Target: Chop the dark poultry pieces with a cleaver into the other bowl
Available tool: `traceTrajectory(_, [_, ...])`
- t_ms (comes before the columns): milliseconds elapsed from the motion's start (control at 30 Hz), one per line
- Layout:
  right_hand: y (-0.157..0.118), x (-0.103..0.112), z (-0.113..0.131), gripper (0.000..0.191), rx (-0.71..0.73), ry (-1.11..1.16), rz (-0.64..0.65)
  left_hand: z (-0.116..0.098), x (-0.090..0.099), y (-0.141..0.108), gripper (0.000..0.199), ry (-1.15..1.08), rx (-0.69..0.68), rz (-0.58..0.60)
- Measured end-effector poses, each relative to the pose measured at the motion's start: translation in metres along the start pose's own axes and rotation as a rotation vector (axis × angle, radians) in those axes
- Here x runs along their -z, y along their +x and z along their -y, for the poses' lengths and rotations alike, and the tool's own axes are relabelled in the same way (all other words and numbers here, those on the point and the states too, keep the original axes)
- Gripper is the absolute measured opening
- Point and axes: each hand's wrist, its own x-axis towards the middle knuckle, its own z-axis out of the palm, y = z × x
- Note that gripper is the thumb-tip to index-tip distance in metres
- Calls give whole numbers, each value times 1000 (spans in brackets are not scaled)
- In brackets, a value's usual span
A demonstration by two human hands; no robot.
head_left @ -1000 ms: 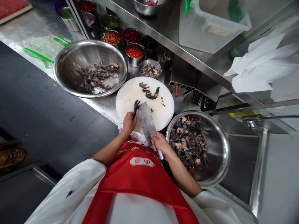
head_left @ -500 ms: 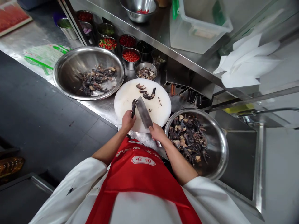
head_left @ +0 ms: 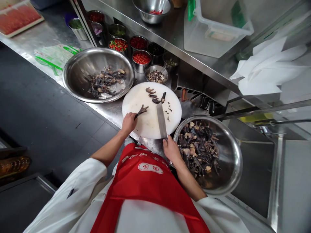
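My left hand (head_left: 129, 122) grips the end of a dark chicken foot (head_left: 142, 111), its toes spread over the left part of a round white cutting board (head_left: 150, 126). The handle of a cleaver (head_left: 161, 119) is closed in my right hand (head_left: 171, 149); its blade lies over the board's right half, the tip close to a dark piece (head_left: 156, 101). Another foot (head_left: 150, 90) lies near the board's back edge. Small cut bits (head_left: 169, 107) are scattered right of the blade.
A steel bowl (head_left: 77, 79) with dark feet stands left of the board, a fuller one (head_left: 232, 161) right. Behind are several small ingredient tins (head_left: 141, 60), under a shelf edge (head_left: 179, 55) bearing a plastic bin (head_left: 209, 38). A sink (head_left: 257, 174) is at the right.
My left hand has moved slightly left, and the foot in it now points right with toes spread. The cleaver has shifted right, away from the foot, near the small bits.
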Motion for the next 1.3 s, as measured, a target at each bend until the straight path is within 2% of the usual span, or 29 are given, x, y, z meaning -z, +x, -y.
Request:
traceTrajectory(167, [4,-4,10,31,108,43,-50,-8,-10,0,23,-41,-43,-32])
traceTrajectory(300, [16,-3,34,35,191,93,-81,-6,-20,-17,27,-132,-196,18])
traceTrajectory(367, [28,-6,48,37,233,106,-115,-4,-23,-27,26,-188,-229,19])
traceTrajectory(467, [52,-16,66,38,269,82,-130,-3,-23,-39,25,-254,-187,-46])
traceTrajectory(533, [67,-21,73,37,253,27,-70,-3,-23,-44,23,-283,-148,-90])
traceTrajectory(633, [77,-12,81,32,214,-33,-29,-5,-26,-49,21,-305,-137,-112])
traceTrajectory(700, [74,4,84,30,245,9,-121,-5,-30,-50,21,-314,-144,-136])
traceTrajectory(767, [66,20,87,30,320,119,-288,-6,-33,-51,21,-325,-155,-170])
traceTrajectory(833, [59,28,88,31,366,227,-449,-6,-35,-52,21,-337,-167,-194])
traceTrajectory(867, [58,27,88,32,362,247,-482,-6,-35,-52,21,-343,-174,-203])
traceTrajectory(900, [57,23,87,32,341,227,-458,-6,-35,-52,20,-348,-179,-211])
traceTrajectory(933, [59,16,86,30,308,170,-376,-7,-35,-52,20,-353,-185,-215])
traceTrajectory(1033, [68,-6,82,26,199,-84,-18,-9,-34,-52,19,-361,-187,-207])
traceTrajectory(1067, [71,-11,82,25,174,-144,61,-10,-34,-52,19,-360,-183,-201])
traceTrajectory(1167, [80,-14,82,27,159,-198,114,-12,-35,-52,18,-344,-171,-193])
traceTrajectory(1300, [86,-2,79,28,179,-202,132,-17,-34,-47,15,-282,-174,-149])
